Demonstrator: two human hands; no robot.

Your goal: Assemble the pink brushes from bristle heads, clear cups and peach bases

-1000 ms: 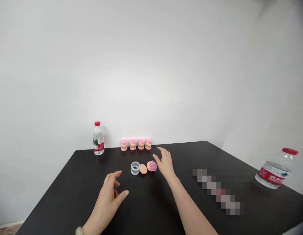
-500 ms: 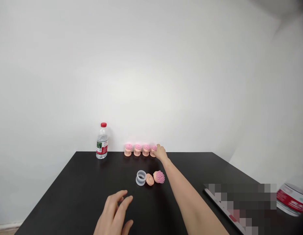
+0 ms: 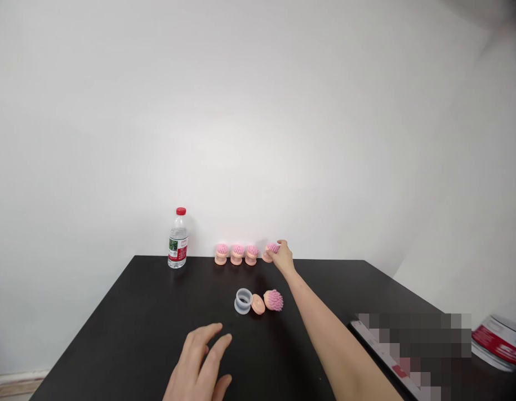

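Note:
My right hand [image 3: 284,258] reaches to the back of the black table and grips a small scrub brush [image 3: 268,253] with pink bristles and a peach base. That brush is tilted, its bristles towards my palm. Left of it, three matching brushes [image 3: 236,255] stand upright in a row by the wall. Nearer to me lie a translucent ring-shaped piece [image 3: 243,306], a peach round cap [image 3: 258,304] and a brush head [image 3: 274,300] on its side. My left hand [image 3: 197,365] hovers over the near part of the table, fingers apart, holding nothing.
A water bottle [image 3: 178,245] with a red cap stands at the back left of the table [image 3: 128,334], close to the white wall. At the right are a pixelated flat device [image 3: 381,356] and part of another bottle [image 3: 497,342].
My right hand has shifted the rightmost brush to the right, away from the row, and tilted it. My left hand stays nearly where it was. The view has shifted slightly.

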